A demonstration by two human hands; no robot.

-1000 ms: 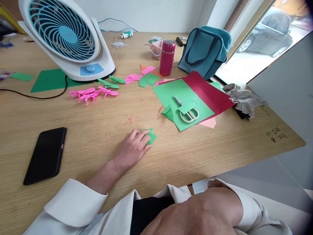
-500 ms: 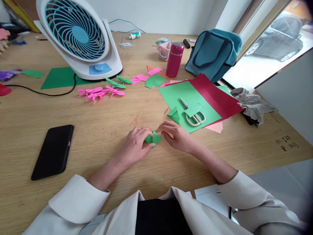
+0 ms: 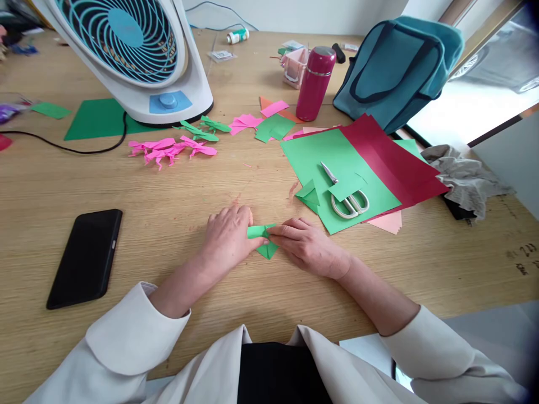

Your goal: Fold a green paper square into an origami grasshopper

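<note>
A small piece of folded green paper (image 3: 266, 251) lies on the wooden table between my hands, a crease running down its lower point. My left hand (image 3: 227, 238) grips its left side, thumb laid across the front. From the other side my right hand (image 3: 309, 247) presses the upper right part with its fingertips together. Parts of the paper are hidden under the fingers. Beyond my right hand lies a folded green triangle (image 3: 309, 196), next to white-handled scissors (image 3: 349, 203) on a large green sheet (image 3: 311, 150).
Pink folded figures (image 3: 162, 150) and green ones (image 3: 202, 130) lie near a white fan (image 3: 185, 109). A black phone (image 3: 86, 258) is at left. Red sheets (image 3: 391, 160), a magenta flask (image 3: 315, 84), a teal bag (image 3: 391, 73) and a grey cloth (image 3: 467, 174) stand or lie at right.
The green paper now shows a straight upper edge and a point downwards. My right fingers have come down onto it, and my left hand has flattened over its left side. The view has shifted slightly.
</note>
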